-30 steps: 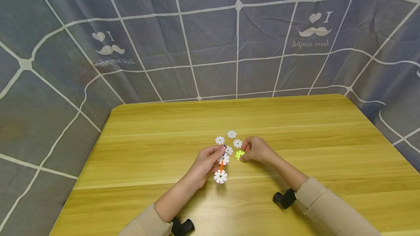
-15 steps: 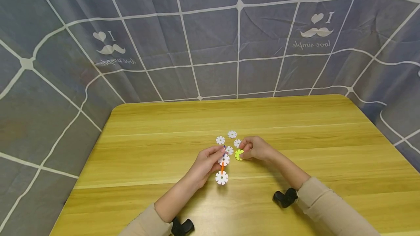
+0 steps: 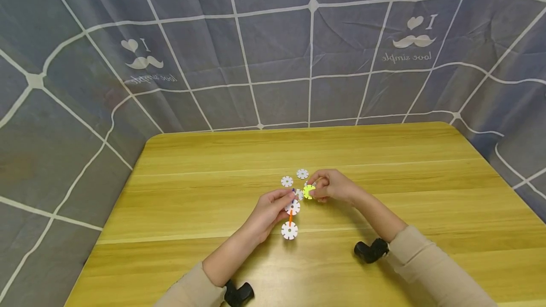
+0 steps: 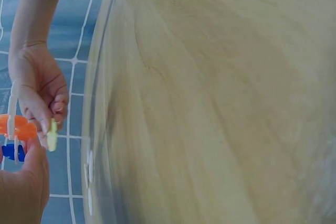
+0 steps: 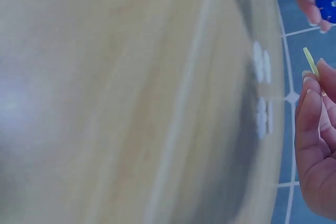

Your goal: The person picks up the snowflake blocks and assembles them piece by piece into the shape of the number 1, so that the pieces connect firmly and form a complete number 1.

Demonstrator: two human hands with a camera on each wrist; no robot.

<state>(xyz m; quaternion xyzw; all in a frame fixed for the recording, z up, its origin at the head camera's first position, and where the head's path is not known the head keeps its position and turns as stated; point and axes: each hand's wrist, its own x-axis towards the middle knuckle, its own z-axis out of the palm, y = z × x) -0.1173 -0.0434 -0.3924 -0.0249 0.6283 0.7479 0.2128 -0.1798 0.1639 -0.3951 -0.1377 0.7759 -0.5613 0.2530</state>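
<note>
My left hand (image 3: 268, 213) pinches a blue notched disc (image 5: 326, 7) at the top of a joined chain. Below it in the head view come a white notched disc (image 3: 292, 207), an orange disc (image 3: 291, 218) seen edge-on, and another white disc (image 3: 289, 230) at the bottom. My right hand (image 3: 337, 185) pinches a yellow-green notched disc (image 3: 309, 192) between thumb and fingers, just right of the chain and apart from it. In the left wrist view, the yellow-green disc (image 4: 52, 136) appears edge-on beside the orange disc (image 4: 19, 127).
Several loose white discs lie on the wooden table (image 3: 204, 193) beyond the hands, among them one at the back (image 3: 302, 174) and one at the left (image 3: 287, 181). Another is partly hidden behind the right hand. A grey curtain (image 3: 277, 51) hangs behind the table.
My right hand has lifted the yellow-green disc a little, up and to the left in the head view, closer to the chain. The left hand has barely moved and keeps its grip.
</note>
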